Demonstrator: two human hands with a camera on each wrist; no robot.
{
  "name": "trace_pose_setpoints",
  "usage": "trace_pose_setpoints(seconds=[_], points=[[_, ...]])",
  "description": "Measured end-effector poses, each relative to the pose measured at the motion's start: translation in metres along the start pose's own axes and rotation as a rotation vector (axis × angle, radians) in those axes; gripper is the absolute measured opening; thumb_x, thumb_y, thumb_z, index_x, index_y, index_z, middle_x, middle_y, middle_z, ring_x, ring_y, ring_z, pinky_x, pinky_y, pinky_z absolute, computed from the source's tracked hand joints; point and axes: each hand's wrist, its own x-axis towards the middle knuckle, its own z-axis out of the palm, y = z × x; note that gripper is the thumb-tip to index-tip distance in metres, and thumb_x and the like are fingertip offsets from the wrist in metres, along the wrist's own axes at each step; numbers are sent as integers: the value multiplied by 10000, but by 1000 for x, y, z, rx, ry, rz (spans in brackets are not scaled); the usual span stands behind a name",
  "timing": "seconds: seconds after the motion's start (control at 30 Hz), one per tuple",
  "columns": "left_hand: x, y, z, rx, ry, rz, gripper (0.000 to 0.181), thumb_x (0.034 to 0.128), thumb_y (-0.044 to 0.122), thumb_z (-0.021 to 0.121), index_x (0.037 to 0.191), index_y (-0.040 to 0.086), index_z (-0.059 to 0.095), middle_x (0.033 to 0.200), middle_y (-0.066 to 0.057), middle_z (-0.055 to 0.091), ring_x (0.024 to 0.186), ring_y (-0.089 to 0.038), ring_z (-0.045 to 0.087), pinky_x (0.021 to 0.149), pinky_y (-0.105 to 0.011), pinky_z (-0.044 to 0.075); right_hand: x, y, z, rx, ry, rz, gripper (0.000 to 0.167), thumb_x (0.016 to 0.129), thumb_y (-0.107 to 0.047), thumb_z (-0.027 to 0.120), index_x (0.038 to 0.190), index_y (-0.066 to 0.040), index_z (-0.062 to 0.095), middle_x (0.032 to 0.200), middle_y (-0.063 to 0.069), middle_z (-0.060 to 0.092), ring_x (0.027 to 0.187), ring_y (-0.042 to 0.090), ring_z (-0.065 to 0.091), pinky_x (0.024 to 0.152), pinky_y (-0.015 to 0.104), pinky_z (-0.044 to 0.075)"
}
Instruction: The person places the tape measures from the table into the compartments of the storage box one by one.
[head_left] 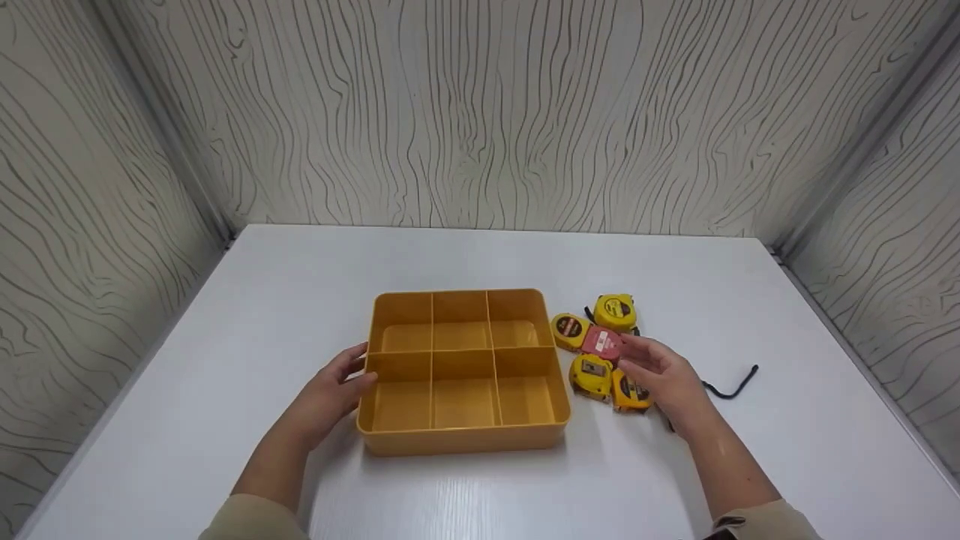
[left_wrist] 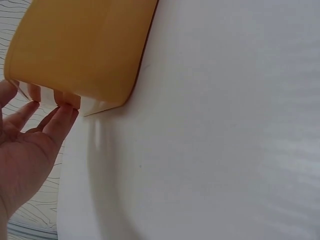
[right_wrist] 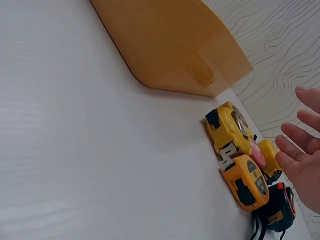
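An orange-yellow divided box (head_left: 463, 440) with six compartments sits mid-table. My left hand (head_left: 330, 394) is at its left wall; in the left wrist view the fingertips (left_wrist: 62, 117) touch the outer side, fingers fairly straight. My right hand (head_left: 664, 379) hovers over a cluster of tape measures, fingers spread and holding nothing. The cluster has a red tape measure (head_left: 602, 342), yellow ones (head_left: 615, 312) around it and an orange-yellow one (head_left: 631, 393) at the front. A dark green tape measure (right_wrist: 281, 207) appears in the right wrist view; the hand hides it from the head view.
A black wrist strap (head_left: 733, 390) trails across the white table (head_left: 480, 495) to the right of the right hand. Wood-grain patterned panels (head_left: 465, 112) enclose the table at the back and both sides.
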Motion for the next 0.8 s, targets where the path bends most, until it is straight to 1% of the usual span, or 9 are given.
trace_pose_setpoints(seconds=[0.1, 0.2, 0.4, 0.5, 0.57, 0.67, 0.73, 0.8], points=[[1, -1, 0, -15, -3, -6, 625, 851, 349, 626, 1400, 285, 333, 1417, -28, 347, 1302, -259, 348, 1021, -497, 327, 2, 8, -4, -15, 24, 20, 647, 858, -389, 613, 1390, -118, 364, 1382, 102, 422, 1273, 262, 380, 1028, 411, 346], [1, -1, 0, -17, -6, -8, 623, 853, 350, 623, 1400, 285, 332, 1420, -29, 340, 1305, -259, 344, 1022, -495, 325, 3, 15, -3, -60, 54, 35, 656, 847, -406, 620, 1384, -119, 377, 1372, 105, 430, 1268, 272, 384, 1026, 422, 348], [1, -1, -1, -14, -4, -7, 602, 850, 358, 625, 1384, 308, 352, 1410, -10, 355, 1295, -242, 362, 1018, -482, 338, 7, 23, 8, -121, 94, 50, 579, 844, -319, 648, 1351, -146, 430, 1361, 73, 448, 1264, 251, 400, 998, 378, 384], [1, 0, -1, -10, -5, -8, 601, 845, 369, 628, 1379, 315, 358, 1408, -3, 359, 1293, -234, 366, 1017, -478, 341, 9, 26, 13, -188, 112, 43, 585, 832, -313, 664, 1349, -160, 439, 1360, 68, 452, 1254, 251, 409, 997, 388, 386], [1, 0, -1, -11, -7, -8, 604, 843, 372, 630, 1380, 311, 358, 1409, -2, 357, 1292, -230, 366, 1018, -476, 341, 11, 28, 16, -255, 127, 35, 612, 819, -343, 671, 1355, -166, 434, 1356, 75, 452, 1258, 266, 395, 1010, 424, 367], [1, 0, 0, -13, -4, -8, 606, 844, 364, 631, 1382, 305, 359, 1409, -5, 358, 1292, -231, 367, 1017, -477, 342, 13, 29, 18, -336, 132, 38, 688, 790, -423, 674, 1374, -171, 411, 1378, 101, 414, 1276, 301, 351, 1023, 481, 333], [1, 0, 0, -7, -3, -9, 609, 847, 363, 628, 1387, 304, 351, 1412, -9, 354, 1295, -240, 362, 1016, -480, 342, 13, 29, 19, -362, 134, 42, 722, 776, -462, 670, 1381, -176, 401, 1399, 108, 384, 1297, 311, 316, 1032, 497, 310], [1, 0, 0, 0, 1, -10, 612, 849, 363, 626, 1390, 300, 347, 1413, -15, 352, 1298, -249, 357, 1015, -483, 342, 14, 31, 20, -362, 135, 49, 737, 769, -480, 669, 1385, -182, 397, 1419, 114, 358, 1304, 317, 303, 1033, 502, 306]])
